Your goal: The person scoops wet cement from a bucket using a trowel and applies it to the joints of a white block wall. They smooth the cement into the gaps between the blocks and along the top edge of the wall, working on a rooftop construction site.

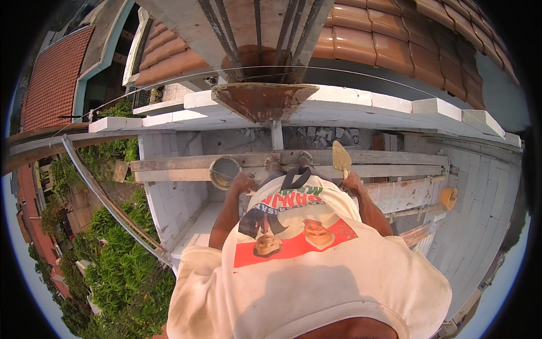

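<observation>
My right hand is closed round the handle of a trowel, whose pale, mortar-coated blade points up and away from me. At the rim of a round bucket with grey mortar inside, my left hand is closed; it seems to grip the edge, though the fingers are partly hidden. Beyond both hands runs the top of a white block wall. A reddish-brown, mortar-stained board juts from it at the middle, below upright steel bars in a concrete column.
I stand on narrow wooden planks high above a floor with broken block pieces. A thin string stretches above the wall. An orange-yellow container is at the right. Tiled roofs lie beyond; green plants grow below left.
</observation>
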{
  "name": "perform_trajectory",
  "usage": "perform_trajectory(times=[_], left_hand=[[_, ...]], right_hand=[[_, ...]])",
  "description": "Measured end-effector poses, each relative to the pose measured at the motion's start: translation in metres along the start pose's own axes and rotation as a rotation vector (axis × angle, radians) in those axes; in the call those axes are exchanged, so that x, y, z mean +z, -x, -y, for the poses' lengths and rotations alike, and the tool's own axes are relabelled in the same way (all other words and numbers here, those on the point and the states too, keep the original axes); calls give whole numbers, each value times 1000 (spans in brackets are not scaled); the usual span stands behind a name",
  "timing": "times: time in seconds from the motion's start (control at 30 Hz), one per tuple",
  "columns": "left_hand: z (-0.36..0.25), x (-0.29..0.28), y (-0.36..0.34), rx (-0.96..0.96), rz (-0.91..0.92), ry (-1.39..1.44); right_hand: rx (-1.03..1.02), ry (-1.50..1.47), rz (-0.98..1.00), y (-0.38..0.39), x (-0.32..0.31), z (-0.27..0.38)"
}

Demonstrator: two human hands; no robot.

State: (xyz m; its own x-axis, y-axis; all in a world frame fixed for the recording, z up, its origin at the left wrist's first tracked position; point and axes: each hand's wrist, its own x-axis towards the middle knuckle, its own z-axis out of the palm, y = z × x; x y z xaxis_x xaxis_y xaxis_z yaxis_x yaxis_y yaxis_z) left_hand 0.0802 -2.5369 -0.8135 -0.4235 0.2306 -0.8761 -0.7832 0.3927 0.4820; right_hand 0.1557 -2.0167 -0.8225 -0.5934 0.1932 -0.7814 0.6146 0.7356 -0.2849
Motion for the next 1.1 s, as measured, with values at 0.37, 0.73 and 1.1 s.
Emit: perform_trajectory(times=[0.37,0.73,1.1], left_hand=[[26,-30,3,177,-287,-55],[40,-31,9,146,-241,-127],[-9,-25,34,101,-124,34]], right_hand=[[112,-52,114,45,-2,73],[108,-44,109,64,16,69],[124,-139,80,56,-3,93]])
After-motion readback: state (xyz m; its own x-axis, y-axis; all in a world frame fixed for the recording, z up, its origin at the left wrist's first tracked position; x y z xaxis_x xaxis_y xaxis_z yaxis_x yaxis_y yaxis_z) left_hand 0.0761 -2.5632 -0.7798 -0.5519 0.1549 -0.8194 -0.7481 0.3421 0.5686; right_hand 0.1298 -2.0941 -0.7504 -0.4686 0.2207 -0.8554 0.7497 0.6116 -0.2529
